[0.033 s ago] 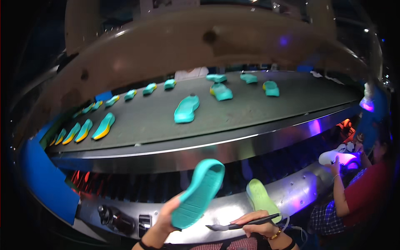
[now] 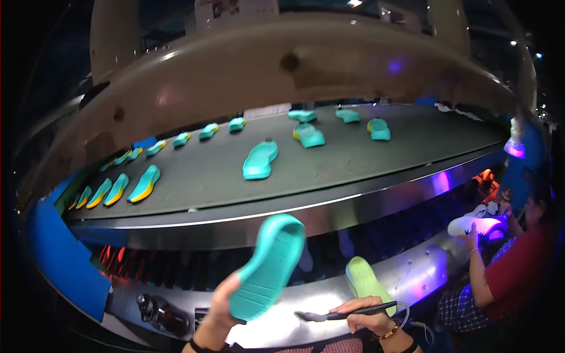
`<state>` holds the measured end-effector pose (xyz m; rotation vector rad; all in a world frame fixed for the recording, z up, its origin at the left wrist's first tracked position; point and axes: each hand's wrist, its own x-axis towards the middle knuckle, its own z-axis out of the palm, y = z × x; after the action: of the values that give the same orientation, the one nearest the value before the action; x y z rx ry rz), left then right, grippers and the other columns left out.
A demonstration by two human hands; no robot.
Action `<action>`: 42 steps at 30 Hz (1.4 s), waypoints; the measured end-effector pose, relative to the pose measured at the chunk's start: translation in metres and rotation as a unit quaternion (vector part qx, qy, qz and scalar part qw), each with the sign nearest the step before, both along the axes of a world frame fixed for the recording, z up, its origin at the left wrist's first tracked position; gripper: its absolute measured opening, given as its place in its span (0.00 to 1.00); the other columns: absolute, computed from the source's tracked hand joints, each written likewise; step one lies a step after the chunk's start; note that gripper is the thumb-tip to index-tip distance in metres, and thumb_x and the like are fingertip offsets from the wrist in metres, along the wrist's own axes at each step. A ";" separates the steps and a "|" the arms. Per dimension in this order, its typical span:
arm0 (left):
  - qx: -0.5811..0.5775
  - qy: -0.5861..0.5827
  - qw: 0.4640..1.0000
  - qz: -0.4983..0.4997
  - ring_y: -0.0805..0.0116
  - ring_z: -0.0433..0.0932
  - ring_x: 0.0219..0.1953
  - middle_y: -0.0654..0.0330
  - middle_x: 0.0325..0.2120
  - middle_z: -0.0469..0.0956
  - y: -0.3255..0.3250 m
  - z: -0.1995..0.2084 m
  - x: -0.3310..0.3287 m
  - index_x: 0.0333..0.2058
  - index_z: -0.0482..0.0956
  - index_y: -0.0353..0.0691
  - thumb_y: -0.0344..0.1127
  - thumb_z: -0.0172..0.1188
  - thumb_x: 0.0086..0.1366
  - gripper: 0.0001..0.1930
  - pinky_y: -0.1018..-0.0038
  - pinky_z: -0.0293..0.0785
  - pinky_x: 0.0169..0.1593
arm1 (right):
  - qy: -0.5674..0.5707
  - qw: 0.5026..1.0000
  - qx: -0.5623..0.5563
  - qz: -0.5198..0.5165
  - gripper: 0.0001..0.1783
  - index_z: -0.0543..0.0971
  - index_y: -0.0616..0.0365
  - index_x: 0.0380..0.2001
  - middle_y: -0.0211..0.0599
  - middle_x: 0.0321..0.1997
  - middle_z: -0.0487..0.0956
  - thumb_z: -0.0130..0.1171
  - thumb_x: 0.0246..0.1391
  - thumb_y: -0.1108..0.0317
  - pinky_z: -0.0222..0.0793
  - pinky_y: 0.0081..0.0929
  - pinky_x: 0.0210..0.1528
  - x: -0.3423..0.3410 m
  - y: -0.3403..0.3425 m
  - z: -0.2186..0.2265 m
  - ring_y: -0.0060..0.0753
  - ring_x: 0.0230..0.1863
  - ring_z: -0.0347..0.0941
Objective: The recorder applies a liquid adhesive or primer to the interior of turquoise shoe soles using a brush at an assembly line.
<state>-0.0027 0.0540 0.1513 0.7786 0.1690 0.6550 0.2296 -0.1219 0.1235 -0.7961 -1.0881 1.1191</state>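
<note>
My left hand [image 2: 219, 305] grips a turquoise shoe sole [image 2: 269, 265] by its lower left edge. The sole is tilted up, with its hollow, ribbed inner face toward me. In my right hand [image 2: 372, 317] is a black-handled brush [image 2: 338, 316], pinched between the fingers. Its bristle end points left toward the sole but stays apart from it, and a thin clear tube [image 2: 406, 312] runs near the handle's back end. Just beyond my right hand, a pale green sole [image 2: 368, 276] lies on the shiny metal ledge [image 2: 318, 294].
A dark conveyor belt [image 2: 206, 165] carries several turquoise and yellow soles [image 2: 260, 160] ahead. A dark bottle [image 2: 165, 315] lies at the left of the ledge, near a phone-like dark object [image 2: 201, 316]. At right, a person in red [image 2: 518, 265] holds a white shoe-like piece [image 2: 477, 225].
My left hand and the turquoise sole have moved slightly left and up, away from the brush. My right hand keeps its hold on the brush, nearly still.
</note>
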 end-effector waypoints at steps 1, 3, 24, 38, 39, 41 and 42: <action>0.004 0.000 0.999 0.032 0.49 0.70 0.46 0.45 0.47 0.67 0.011 0.025 0.004 0.54 0.58 0.32 0.47 0.41 0.61 0.28 0.56 0.68 0.48 | 0.016 0.998 -0.005 -0.054 0.13 0.74 0.75 0.35 0.62 0.41 0.73 0.50 0.42 0.83 0.70 0.18 0.24 0.010 -0.001 -0.011 0.25 0.18 0.71; 0.145 -0.074 0.986 0.048 0.47 0.69 0.48 0.45 0.47 0.67 0.051 0.053 -0.001 0.53 0.60 0.32 0.50 0.37 0.61 0.29 0.51 0.65 0.50 | 0.036 0.991 -0.043 -0.124 0.13 0.74 0.75 0.36 0.58 0.37 0.75 0.49 0.44 0.82 0.69 0.17 0.24 0.014 0.000 -0.017 0.23 0.18 0.69; 0.631 0.283 0.568 0.446 0.56 0.70 0.42 0.49 0.38 0.72 0.154 0.072 0.093 0.39 0.71 0.36 0.39 0.57 0.52 0.17 0.67 0.64 0.49 | -0.022 0.965 -0.128 -0.229 0.11 0.77 0.63 0.37 0.31 0.34 0.77 0.53 0.49 0.73 0.60 0.13 0.29 0.021 0.001 -0.071 0.17 0.27 0.65; -0.008 -0.169 0.981 -0.097 0.39 0.61 0.53 0.45 0.52 0.63 0.022 -0.092 0.005 0.56 0.57 0.38 0.66 0.48 0.51 0.42 0.37 0.42 0.56 | 0.031 0.954 -0.063 -0.292 0.12 0.76 0.70 0.33 0.45 0.35 0.78 0.54 0.40 0.83 0.67 0.24 0.46 0.029 0.002 -0.059 0.30 0.38 0.74; -0.058 -0.209 0.965 -0.147 0.41 0.61 0.53 0.45 0.53 0.60 0.016 -0.107 0.011 0.57 0.53 0.39 0.66 0.49 0.50 0.44 0.38 0.39 0.57 | 0.035 0.955 -0.061 -0.288 0.12 0.76 0.70 0.33 0.46 0.35 0.78 0.54 0.40 0.83 0.67 0.24 0.46 0.027 0.005 -0.059 0.31 0.38 0.74; -0.110 -0.177 0.971 -0.114 0.47 0.66 0.50 0.42 0.52 0.60 0.011 -0.142 0.020 0.58 0.48 0.34 0.49 0.53 0.52 0.39 0.46 0.53 0.56 | 0.088 0.956 -0.077 -0.270 0.11 0.76 0.70 0.31 0.47 0.33 0.78 0.55 0.39 0.83 0.66 0.28 0.49 0.025 0.009 -0.056 0.35 0.40 0.73; -0.119 -0.118 0.981 -0.096 0.49 0.67 0.49 0.43 0.52 0.60 0.005 -0.149 0.028 0.57 0.49 0.33 0.39 0.52 0.52 0.36 0.52 0.58 0.56 | 0.053 0.961 -0.076 -0.261 0.11 0.77 0.70 0.31 0.48 0.33 0.78 0.56 0.38 0.83 0.65 0.29 0.49 0.023 0.010 -0.054 0.35 0.41 0.72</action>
<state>0.0251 0.0590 0.0019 0.4740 -0.0456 0.5266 0.2526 -0.1122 0.0692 -1.0574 -0.6491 0.7882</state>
